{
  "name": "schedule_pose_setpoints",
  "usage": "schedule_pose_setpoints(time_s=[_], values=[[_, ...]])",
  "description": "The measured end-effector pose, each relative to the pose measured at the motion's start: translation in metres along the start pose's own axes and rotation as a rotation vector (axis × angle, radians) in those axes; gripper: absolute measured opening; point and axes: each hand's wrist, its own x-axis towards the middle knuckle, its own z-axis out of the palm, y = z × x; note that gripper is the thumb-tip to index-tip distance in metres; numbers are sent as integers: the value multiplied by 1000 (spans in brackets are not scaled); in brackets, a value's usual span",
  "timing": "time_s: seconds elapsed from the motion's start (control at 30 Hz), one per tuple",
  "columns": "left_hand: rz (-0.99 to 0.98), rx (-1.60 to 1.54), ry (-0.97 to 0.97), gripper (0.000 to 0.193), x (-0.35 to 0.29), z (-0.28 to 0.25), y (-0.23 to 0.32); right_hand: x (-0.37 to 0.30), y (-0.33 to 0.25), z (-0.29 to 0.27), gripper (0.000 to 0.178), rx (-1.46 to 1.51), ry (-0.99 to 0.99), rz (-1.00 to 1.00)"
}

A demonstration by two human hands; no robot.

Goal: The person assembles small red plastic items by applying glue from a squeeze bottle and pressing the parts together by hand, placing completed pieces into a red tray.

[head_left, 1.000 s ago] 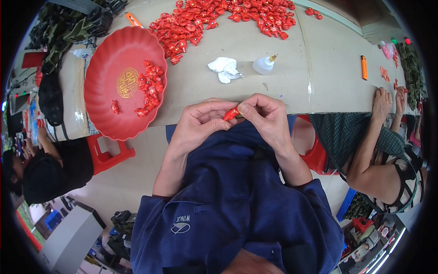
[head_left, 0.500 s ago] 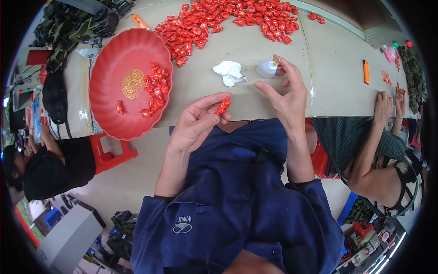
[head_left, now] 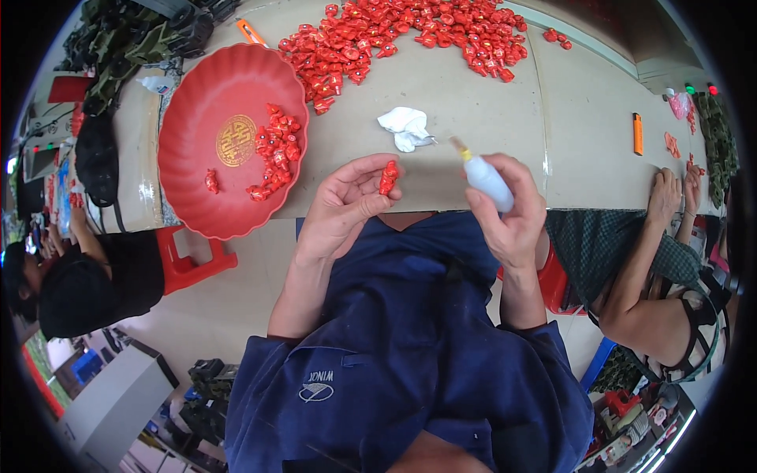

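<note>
Between the thumb and fingers of my left hand (head_left: pixel 347 203) is a small red figurine (head_left: pixel 388 178), held upright near the table's front edge. My right hand (head_left: pixel 516 209) is wrapped round a white squeeze bottle (head_left: pixel 489 183). The bottle's yellow-based nozzle points up and left, apart from the figurine. A crumpled white cloth (head_left: pixel 405 128) lies on the table just beyond my hands. To the left stands a large red scalloped tray (head_left: pixel 189 118) with a gold emblem, holding several small red figurines (head_left: pixel 277 150) along its right side and a single one apart.
A big heap of red figurines (head_left: pixel 394 35) spreads over the far side of the table (head_left: pixel 587 134). One orange cutter (head_left: pixel 637 134) lies at right, another orange tool (head_left: pixel 251 33) beyond the tray. People sit on both sides; a co-worker's hand (head_left: pixel 666 193) rests at the right edge.
My right hand has picked up the squeeze bottle from the table and drawn it nearer, tipping its nozzle leftward. The left hand keeps the figurine, now turned more upright.
</note>
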Motion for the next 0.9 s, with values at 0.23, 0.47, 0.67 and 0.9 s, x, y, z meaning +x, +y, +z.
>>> schedule_pose_setpoints(time_s=[0.23, 0.47, 0.67, 0.9], values=[[-28, -6, 52, 49, 1, 2, 1, 0, -16, 1, 32, -135, -119, -92], [-26, -32, 63, 48, -1, 1, 0, -2, -11, 4, 30, -124, -157, -60], [-24, -31, 66, 47, -1, 1, 0, -2, -13, 5, 29, -127, -174, -46], [-19, -22, 55, 47, -1, 0, -1, -1, -13, 5, 29, -130, -180, -38]])
